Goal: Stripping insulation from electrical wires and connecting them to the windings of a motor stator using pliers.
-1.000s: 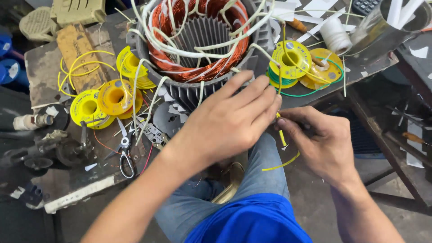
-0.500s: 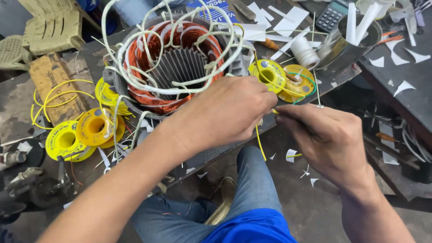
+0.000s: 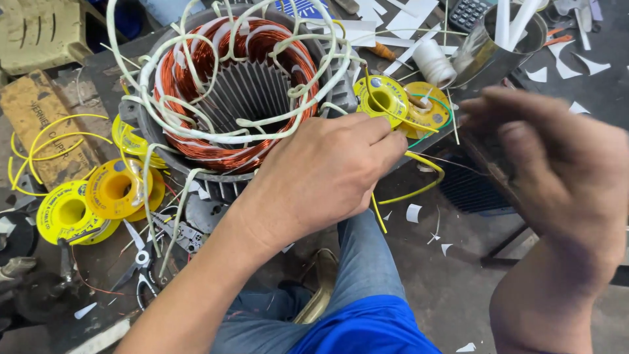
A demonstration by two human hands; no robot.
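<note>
Just right of the motor stator (image 3: 236,98), near the desk's (image 3: 59,282) near edge, a yellow sleeve (image 3: 419,180) is curving out from under the left hand (image 3: 327,177). Its long axis is running from the fingertips out to the right, then bending back toward the near side, with a short stub pointing down below the palm. That hand's fingers are pinching together on the sleeve, though the pinch point itself is hiding beneath them. Further right, the right hand (image 3: 557,177) is hanging blurred in the air; whether it is gripping anything cannot be told. Behind the left hand's fingers, two yellow spools (image 3: 400,105) are lying flat. At far left, more yellow spools (image 3: 98,196) are sitting beside scissors (image 3: 141,262).
</note>
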